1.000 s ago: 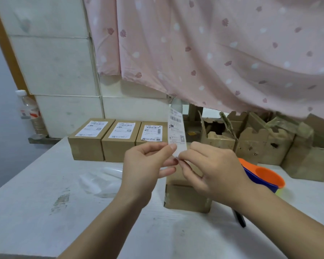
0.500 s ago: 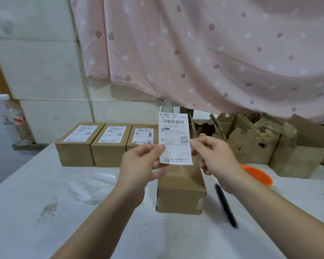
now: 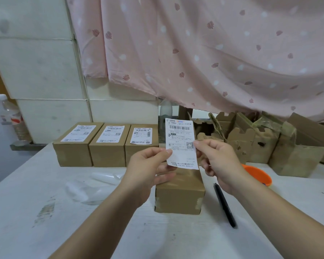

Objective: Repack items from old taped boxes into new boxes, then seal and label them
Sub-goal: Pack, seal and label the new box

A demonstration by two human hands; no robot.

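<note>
A white shipping label (image 3: pixel 180 139) with a barcode is held upright, its printed face toward me. My left hand (image 3: pixel 148 169) pinches its lower left edge and my right hand (image 3: pixel 217 161) pinches its right edge. Directly below stands a sealed brown cardboard box (image 3: pixel 180 195) with tape at its corners and no label on top. Three sealed boxes (image 3: pixel 108 144) with labels on top sit in a row at the back left. Torn open old boxes (image 3: pixel 251 141) stand at the back right.
A black pen (image 3: pixel 225 204) lies right of the box. An orange bowl (image 3: pixel 258 174) sits behind my right wrist. Clear plastic wrap (image 3: pixel 90 187) lies left of the box. A pink curtain (image 3: pixel 213 53) hangs over the back. A plastic bottle (image 3: pixel 11 118) stands far left.
The label turned from edge-on to face me and my hands spread to its two sides. Since half a second ago the hold is much the same.
</note>
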